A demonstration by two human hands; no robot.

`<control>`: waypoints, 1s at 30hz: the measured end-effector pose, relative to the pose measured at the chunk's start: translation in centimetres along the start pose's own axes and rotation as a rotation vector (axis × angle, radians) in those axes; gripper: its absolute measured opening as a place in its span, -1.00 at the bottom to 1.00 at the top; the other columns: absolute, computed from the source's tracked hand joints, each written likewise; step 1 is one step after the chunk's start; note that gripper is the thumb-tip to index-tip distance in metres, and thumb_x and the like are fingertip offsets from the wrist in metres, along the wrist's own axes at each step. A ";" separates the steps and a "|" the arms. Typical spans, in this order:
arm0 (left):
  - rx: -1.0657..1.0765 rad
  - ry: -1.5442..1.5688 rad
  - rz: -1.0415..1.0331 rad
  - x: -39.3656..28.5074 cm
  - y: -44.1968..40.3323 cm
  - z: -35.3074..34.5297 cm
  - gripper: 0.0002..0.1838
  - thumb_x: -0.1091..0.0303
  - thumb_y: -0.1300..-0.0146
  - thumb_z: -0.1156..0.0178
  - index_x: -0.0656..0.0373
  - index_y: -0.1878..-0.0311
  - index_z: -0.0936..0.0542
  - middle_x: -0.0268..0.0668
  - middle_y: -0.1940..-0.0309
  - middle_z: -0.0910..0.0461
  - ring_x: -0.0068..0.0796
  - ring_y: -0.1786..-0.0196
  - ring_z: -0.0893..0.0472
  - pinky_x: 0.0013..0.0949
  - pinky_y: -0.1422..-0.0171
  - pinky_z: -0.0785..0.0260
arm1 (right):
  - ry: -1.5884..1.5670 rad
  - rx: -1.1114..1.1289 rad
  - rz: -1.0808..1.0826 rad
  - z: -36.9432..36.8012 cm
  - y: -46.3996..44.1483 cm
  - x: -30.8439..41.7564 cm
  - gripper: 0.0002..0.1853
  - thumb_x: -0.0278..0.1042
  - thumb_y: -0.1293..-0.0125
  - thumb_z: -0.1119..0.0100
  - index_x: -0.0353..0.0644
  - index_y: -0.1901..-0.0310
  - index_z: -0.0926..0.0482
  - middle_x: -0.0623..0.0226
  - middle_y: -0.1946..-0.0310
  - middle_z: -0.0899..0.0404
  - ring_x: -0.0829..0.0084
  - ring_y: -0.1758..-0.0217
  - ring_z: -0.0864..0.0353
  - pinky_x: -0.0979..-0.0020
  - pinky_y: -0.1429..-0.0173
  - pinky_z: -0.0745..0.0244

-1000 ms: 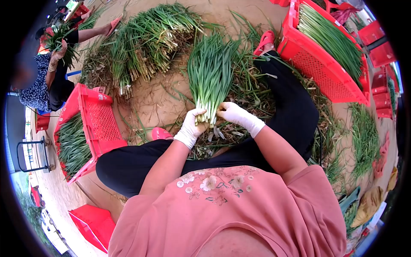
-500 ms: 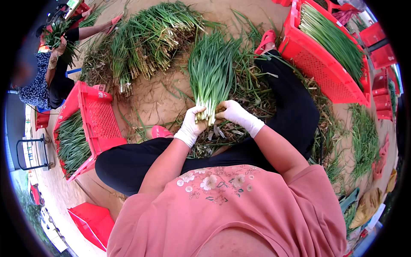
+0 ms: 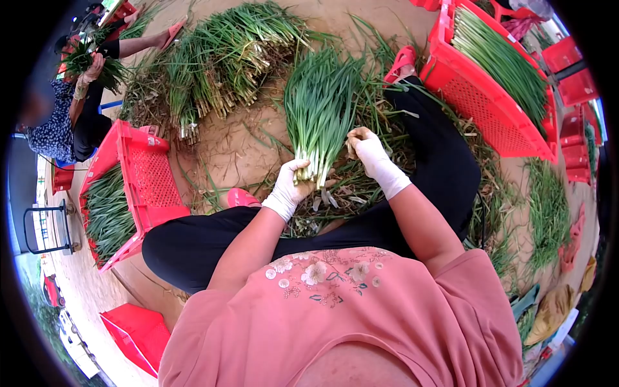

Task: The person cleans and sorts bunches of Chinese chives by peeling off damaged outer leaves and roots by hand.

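A bunch of green onions (image 3: 320, 103) points away from me, its leaves fanned out and its pale stem ends nearest my lap. My left hand (image 3: 293, 182), in a whitish glove or wrap, is closed round the stem ends. Beside the bunch on the right, my right hand (image 3: 367, 148) has its fingers curled together, apart from the stems. Whether it pinches something small I cannot make out. Loose leaves and trimmings (image 3: 348, 187) lie on the ground under both hands.
A heap of green onions (image 3: 225, 64) lies ahead on the left. Red crates with green onions stand at right (image 3: 483, 97) and left (image 3: 151, 180). A red container (image 3: 135, 335) is at lower left. Another person (image 3: 61, 122) sits at upper left, holding greens.
My right hand has let go of the stem ends and moved up and to the right, beside the leaves. The left hand stays on the bunch.
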State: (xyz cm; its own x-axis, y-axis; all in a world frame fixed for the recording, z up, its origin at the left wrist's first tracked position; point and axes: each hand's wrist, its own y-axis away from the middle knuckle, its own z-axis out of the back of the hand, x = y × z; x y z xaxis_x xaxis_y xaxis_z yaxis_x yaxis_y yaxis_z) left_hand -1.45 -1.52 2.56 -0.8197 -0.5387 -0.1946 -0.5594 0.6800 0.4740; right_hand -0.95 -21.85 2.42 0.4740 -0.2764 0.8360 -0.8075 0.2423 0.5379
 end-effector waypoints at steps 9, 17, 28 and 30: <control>-0.108 -0.031 -0.077 0.6 -0.4 0.6 -0.54 0.37 -0.06 -0.04 0.25 -0.09 -0.40 -0.08 0.04 -0.52 -0.12 -0.01 -0.50 0.07 -0.21 -0.24 | 0.946 0.364 -0.013 -2.8 2.3 -0.7 -0.58 -0.13 0.01 -0.33 -0.36 0.27 -0.60 0.13 0.41 -0.62 0.33 0.34 -0.61 0.38 0.18 -0.49; -0.025 0.016 -0.027 0.4 -0.2 -0.5 -0.56 0.36 -0.04 -0.04 0.26 -0.05 -0.43 -0.06 0.08 -0.53 -0.10 0.02 -0.50 0.05 -0.20 -0.26 | 0.631 0.409 -0.102 -2.1 1.3 -2.7 -0.77 -0.32 -0.12 -0.14 -0.35 0.31 -0.56 0.25 0.52 -0.57 0.51 0.53 -0.54 0.45 0.45 -0.46; -0.122 0.018 -0.049 0.6 -0.8 1.2 -0.56 0.37 -0.05 -0.03 0.26 -0.06 -0.42 -0.07 0.10 -0.53 -0.07 0.03 -0.52 0.12 -0.19 -0.25 | 0.648 0.260 -0.025 -2.1 2.9 0.1 -0.72 -0.40 -0.15 0.00 -0.39 0.14 -0.48 0.07 0.32 -0.58 0.28 0.28 -0.60 0.37 0.19 -0.49; -0.141 0.022 -0.064 0.6 -1.1 1.6 -0.56 0.38 -0.06 -0.02 0.25 -0.07 -0.42 -0.06 0.10 -0.54 -0.07 0.02 -0.52 0.13 -0.20 -0.25 | 0.767 0.278 0.119 -1.9 2.2 -1.1 -0.71 -0.40 -0.10 -0.05 -0.40 0.17 -0.49 0.03 0.33 -0.58 0.24 0.28 -0.61 0.36 0.17 -0.49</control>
State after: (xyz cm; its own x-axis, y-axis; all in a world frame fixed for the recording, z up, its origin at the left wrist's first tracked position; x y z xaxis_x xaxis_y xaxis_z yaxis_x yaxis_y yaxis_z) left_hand -1.52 -1.76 0.61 -0.7792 -0.5905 -0.2101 -0.5862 0.5680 0.5777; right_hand -2.57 -19.22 2.85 0.4062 0.4732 0.7817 -0.8774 -0.0371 0.4784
